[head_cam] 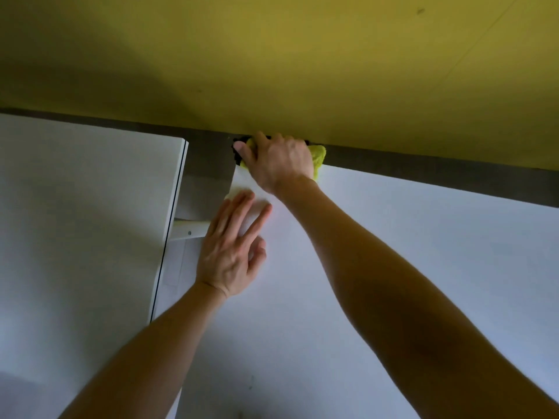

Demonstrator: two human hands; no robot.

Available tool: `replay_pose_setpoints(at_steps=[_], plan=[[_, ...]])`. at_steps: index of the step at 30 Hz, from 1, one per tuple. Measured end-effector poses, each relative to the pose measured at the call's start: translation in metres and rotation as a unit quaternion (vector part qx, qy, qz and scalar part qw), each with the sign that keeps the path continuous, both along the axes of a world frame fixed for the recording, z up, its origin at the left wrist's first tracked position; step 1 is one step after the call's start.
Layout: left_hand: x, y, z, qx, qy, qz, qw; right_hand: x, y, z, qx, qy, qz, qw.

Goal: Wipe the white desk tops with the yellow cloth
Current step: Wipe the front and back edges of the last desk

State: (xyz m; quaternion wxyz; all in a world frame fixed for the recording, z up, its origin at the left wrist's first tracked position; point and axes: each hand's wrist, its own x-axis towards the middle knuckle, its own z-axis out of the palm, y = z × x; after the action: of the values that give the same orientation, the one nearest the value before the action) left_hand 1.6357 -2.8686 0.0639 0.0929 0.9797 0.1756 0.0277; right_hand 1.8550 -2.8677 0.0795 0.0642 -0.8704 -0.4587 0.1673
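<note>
The left desk (pixel 75 222) lies left of the gap (pixel 208 164), its white top bare and its thin dark edge running along the gap's left side. Down inside the gap is grey floor, and a white bracket (pixel 189 229) with a small screw crosses it lower down.

Just right of the gap, the left hand (pixel 233 246) lies palm down on the right desk (pixel 393 267), close to the desk's gap-side edge. Its fingers are straight and a little apart, the tips pointing toward the gap's far end, the thumb loosely out to the right; it holds nothing.

At the far end of the gap, on its right side, the right hand (pixel 279 163) sits on the far left corner of the right desk. It grips the cloth (pixel 319 155), its fingers bent down over the yellow bundle and its thumb stretched out toward the gap. The cloth is bunched under the palm, and a fold sticks out on the side of the hand away from the gap. A dark patch shows beside the thumb; what it is cannot be told.

Beyond the gap's far end a dark strip (pixel 423 164) runs along the foot of the yellow wall (pixel 302 55), and the cloth touches it.
</note>
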Motion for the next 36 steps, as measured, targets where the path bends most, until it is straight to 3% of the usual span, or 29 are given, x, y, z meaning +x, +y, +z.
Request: replay_pose_setpoints(at_steps=[5,8,11,15,18,24,26,32,36], plan=[[0.001,-0.001,0.0,-0.031,-0.02,-0.004,0.999,0.04,-0.055,0.001,0.019,-0.003,0.06,0.998],[0.002,-0.002,-0.001,-0.042,-0.026,-0.002,0.999,0.06,-0.085,0.005,-0.03,-0.015,0.01,0.999],[0.002,-0.001,-0.002,-0.047,-0.031,-0.004,0.998,0.043,-0.065,0.007,-0.039,-0.023,-0.016,0.999],[0.002,-0.003,-0.002,-0.038,-0.024,0.0,0.999,0.018,-0.008,0.005,-0.044,0.022,0.04,0.998],[0.003,-0.004,-0.001,-0.042,-0.032,0.005,0.999,0.023,-0.017,0.01,-0.03,0.02,0.064,0.997],[0.005,-0.004,-0.002,-0.051,-0.042,0.002,0.998,0.074,-0.133,0.025,-0.051,-0.039,-0.074,0.995],[0.005,-0.003,-0.003,-0.05,-0.044,0.0,0.998,0.065,-0.115,0.022,-0.07,-0.043,-0.102,0.991],[-0.002,-0.003,-0.004,-0.029,-0.033,0.0,0.999,0.009,0.004,0.006,-0.018,0.04,0.031,0.999],[-0.001,-0.004,-0.002,-0.032,-0.041,-0.001,0.999,0.045,-0.087,0.0,0.026,-0.018,-0.019,0.999]])
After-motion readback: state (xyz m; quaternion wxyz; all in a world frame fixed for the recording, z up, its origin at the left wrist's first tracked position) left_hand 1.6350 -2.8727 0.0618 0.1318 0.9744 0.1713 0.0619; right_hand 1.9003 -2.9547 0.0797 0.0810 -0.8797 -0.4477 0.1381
